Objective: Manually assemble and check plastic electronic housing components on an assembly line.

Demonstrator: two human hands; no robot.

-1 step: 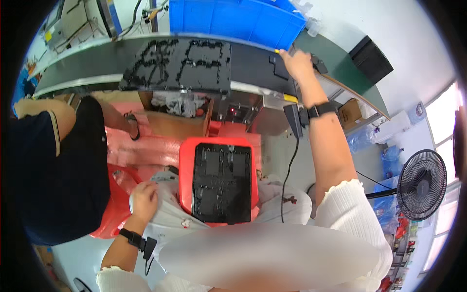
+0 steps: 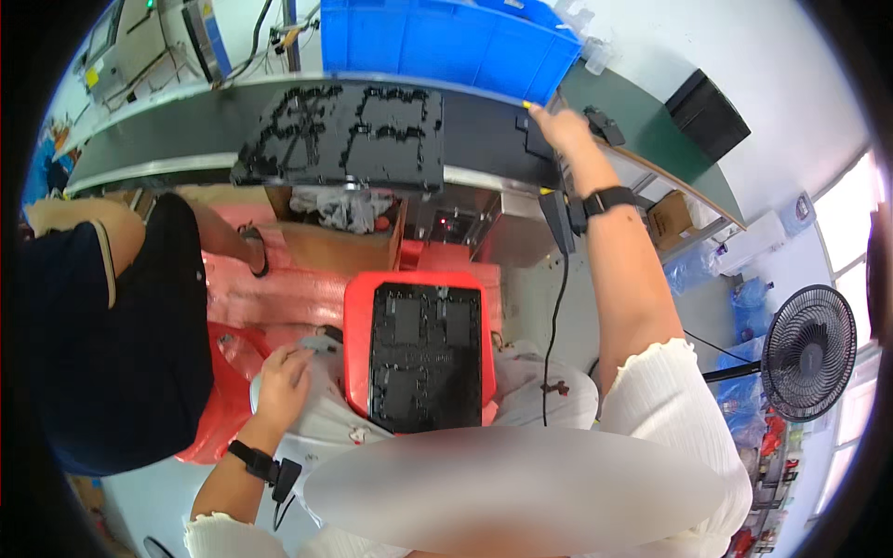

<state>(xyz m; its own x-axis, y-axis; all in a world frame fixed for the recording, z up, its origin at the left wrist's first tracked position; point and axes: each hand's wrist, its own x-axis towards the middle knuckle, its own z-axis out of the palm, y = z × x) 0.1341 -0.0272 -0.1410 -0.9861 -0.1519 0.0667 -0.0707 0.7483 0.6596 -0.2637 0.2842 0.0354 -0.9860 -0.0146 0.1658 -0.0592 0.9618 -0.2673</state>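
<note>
My right hand (image 2: pixel 563 130) reaches out over the right end of the dark belt (image 2: pixel 488 126). Its fingers are closed, with a small yellow tip (image 2: pixel 528 104) showing at their ends; what it belongs to is hidden. Just left of this hand, a thin angular black piece (image 2: pixel 532 138) lies on the belt. My left hand (image 2: pixel 284 381) rests on my left thigh, fingers loosely stretched and nothing visible in them. Between my knees, a black moulded tray (image 2: pixel 428 358) with square recesses lies on a red stool-like support (image 2: pixel 357 325). A large black panel (image 2: pixel 386 153) with raised outlines lies on the belt.
A blue bin (image 2: pixel 446 42) stands behind the belt. Right of it is a green tabletop (image 2: pixel 642 135) with a black box (image 2: pixel 707 114). A seated co-worker (image 2: pixel 112 344) is close on my left. A black fan (image 2: pixel 807 353) stands at right; a cardboard box (image 2: pixel 339 244) sits below the belt.
My left hand has shifted slightly up along the thigh and its fingers have straightened. The right hand has moved a little left and down, staying over the belt's right end.
</note>
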